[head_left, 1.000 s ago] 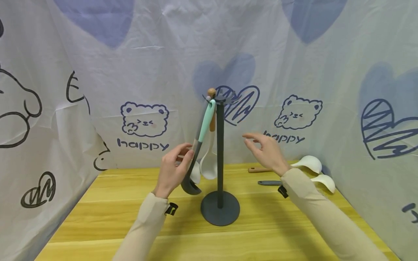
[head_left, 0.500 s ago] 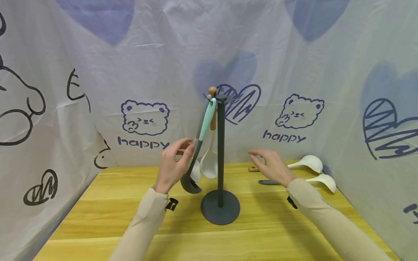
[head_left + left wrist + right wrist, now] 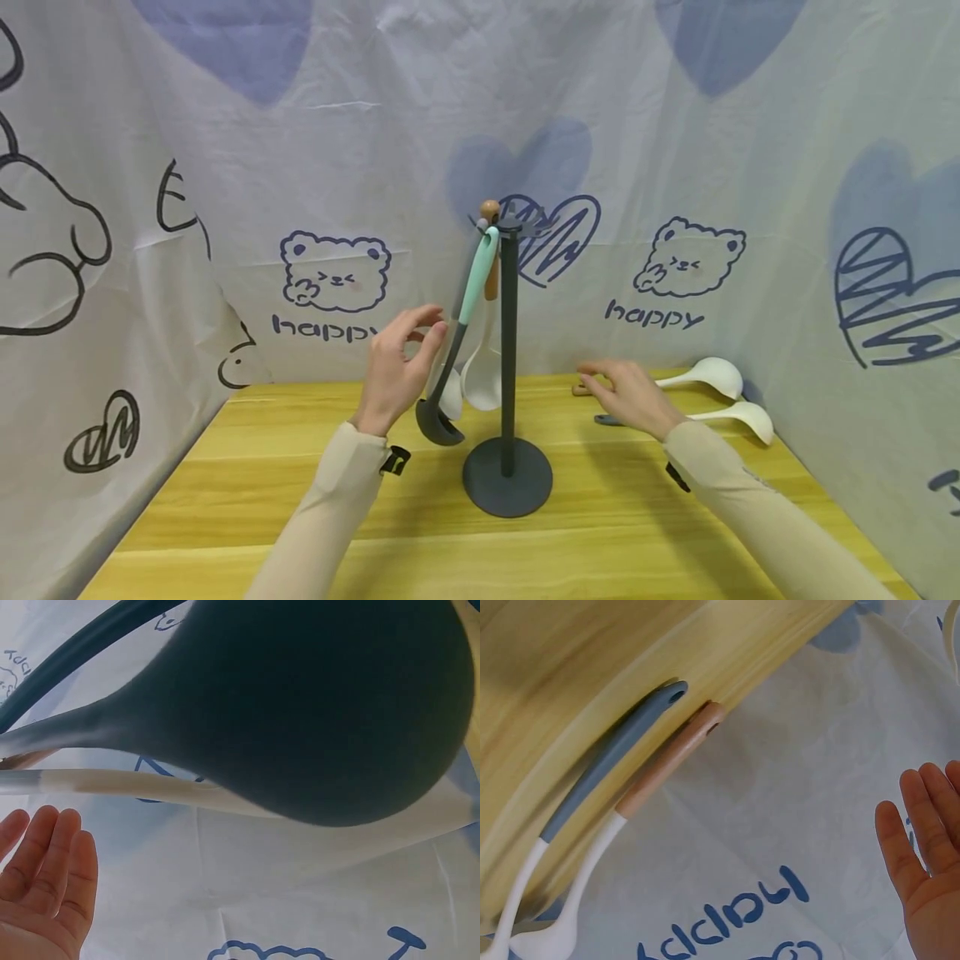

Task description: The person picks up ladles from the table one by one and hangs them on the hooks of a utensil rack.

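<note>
A black utensil stand [image 3: 508, 350] rises from the table. On its left side hangs a ladle [image 3: 474, 287] with a mint handle and dark bowl. Behind it hang a white spoon [image 3: 482, 379] with a wooden handle and another white-headed utensil [image 3: 452, 396], partly hidden. My left hand [image 3: 397, 362] is just left of the dark ladle's shaft, fingers loosely bent and holding nothing. In the left wrist view its fingers [image 3: 82, 874] extend below the hanging shafts. My right hand [image 3: 630, 396] hovers over the handles of two white ladles, nothing in its grasp.
At the back right lie a white ladle with a brown handle [image 3: 667, 761] and one with a grey-blue handle [image 3: 615, 754]. Printed white cloth [image 3: 345, 167] encloses the wooden table [image 3: 315, 517] at the back and sides.
My right hand has come down and to the right, over the lying ladles. My left fingers have shifted slightly up, off the dark ladle's shaft, which stays hanging.
</note>
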{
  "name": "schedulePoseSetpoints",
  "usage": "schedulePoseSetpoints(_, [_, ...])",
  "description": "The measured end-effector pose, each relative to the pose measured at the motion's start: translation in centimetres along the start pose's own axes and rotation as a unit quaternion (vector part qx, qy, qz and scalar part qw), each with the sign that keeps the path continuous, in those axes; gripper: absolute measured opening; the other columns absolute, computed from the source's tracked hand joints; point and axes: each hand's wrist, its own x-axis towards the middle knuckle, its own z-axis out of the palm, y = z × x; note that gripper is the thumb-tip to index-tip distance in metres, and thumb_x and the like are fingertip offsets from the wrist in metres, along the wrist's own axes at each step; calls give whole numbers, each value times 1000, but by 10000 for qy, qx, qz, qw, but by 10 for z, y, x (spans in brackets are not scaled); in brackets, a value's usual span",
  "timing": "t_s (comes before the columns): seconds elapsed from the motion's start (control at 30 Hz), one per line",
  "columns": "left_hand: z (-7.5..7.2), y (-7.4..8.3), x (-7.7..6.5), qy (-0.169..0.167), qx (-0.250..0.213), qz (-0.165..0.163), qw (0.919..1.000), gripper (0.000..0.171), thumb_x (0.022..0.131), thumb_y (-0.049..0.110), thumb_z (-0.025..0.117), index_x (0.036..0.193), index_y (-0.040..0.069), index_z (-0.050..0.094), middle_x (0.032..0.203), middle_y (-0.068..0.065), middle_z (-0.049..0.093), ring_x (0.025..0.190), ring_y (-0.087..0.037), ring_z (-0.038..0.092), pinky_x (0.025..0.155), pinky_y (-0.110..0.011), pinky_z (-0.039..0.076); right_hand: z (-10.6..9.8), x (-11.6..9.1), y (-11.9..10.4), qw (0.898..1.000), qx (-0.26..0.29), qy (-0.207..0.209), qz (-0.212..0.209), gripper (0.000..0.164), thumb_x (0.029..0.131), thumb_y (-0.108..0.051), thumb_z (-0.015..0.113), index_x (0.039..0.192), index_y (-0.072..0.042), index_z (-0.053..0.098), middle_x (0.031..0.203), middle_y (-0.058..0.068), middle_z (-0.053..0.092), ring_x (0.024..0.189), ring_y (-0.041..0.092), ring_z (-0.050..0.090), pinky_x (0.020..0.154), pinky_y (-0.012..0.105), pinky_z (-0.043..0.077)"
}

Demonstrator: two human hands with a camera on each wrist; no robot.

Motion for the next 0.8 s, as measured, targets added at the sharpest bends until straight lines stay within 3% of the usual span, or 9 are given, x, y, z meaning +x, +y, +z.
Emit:
schedulePoseSetpoints(0.27, [-2, 5, 8, 17, 111, 117, 9999, 24, 97, 15, 62, 118, 4, 67, 107, -11, 71, 95, -19, 66, 80, -29, 56, 3, -5, 18, 9998, -133, -109, 126, 31, 101, -24, 55, 121, -5, 68, 120, 15, 69, 109, 34, 66, 94, 51, 53])
schedulePoseSetpoints(0.5, [-5, 9, 13, 20, 250, 275, 9993, 26, 96, 15, 63, 119, 3, 66, 110, -12, 71, 101, -25, 65, 88, -38, 54, 6, -10, 42, 9985, -304, -292, 340, 30, 101, -23, 55, 121, -5, 69, 119, 15, 70, 106, 34, 67, 93, 51, 53])
schedulePoseSetpoints(0.8, [-5, 17, 20, 15, 249, 240, 9994, 32, 97, 18, 62, 126, 5, 64, 118, -13, 69, 106, -26, 63, 92, -40, 51, 6, -17, 65, 9957, -540, -535, 530, 27, 94, -15, 62, 115, -1, 70, 111, 18, 72, 105, 38, 66, 95, 55, 50])
